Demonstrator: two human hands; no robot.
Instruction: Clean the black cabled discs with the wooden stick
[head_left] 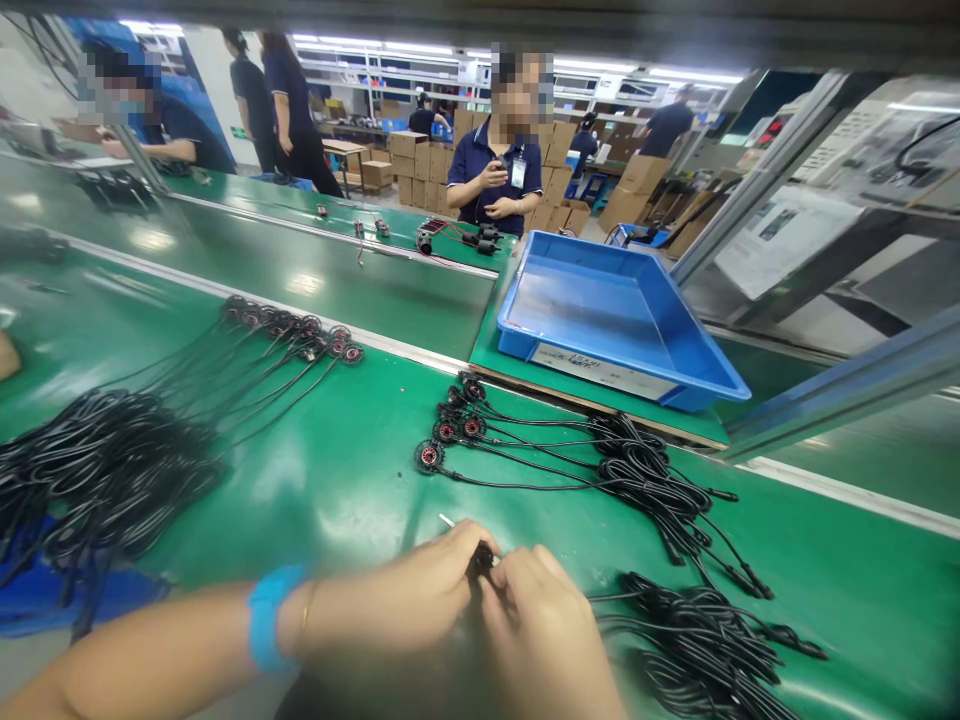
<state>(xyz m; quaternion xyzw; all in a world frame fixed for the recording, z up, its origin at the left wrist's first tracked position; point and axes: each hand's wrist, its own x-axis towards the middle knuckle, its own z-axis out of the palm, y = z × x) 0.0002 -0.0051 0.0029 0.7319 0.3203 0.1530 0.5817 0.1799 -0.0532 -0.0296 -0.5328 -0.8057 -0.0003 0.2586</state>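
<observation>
My left hand (405, 590) and my right hand (547, 630) meet at the near edge of the green bench (360, 470). Both pinch a small black part (481, 558) between their fingertips. A thin white stick (448, 520) pokes out beside my left fingers. A blue band (266, 615) circles my left wrist. Just beyond lie several black cables with round red-centred heads (450, 425), their coiled ends (645, 475) bunched to the right. Another black cable bundle (705, 640) lies right of my right hand.
A large heap of black cables (97, 470) lies at the left, with a row of round heads (292, 330) behind it. A blue plastic tray (611, 320) stands at the back right. Across the conveyor a person (499, 165) stands; other people work farther off.
</observation>
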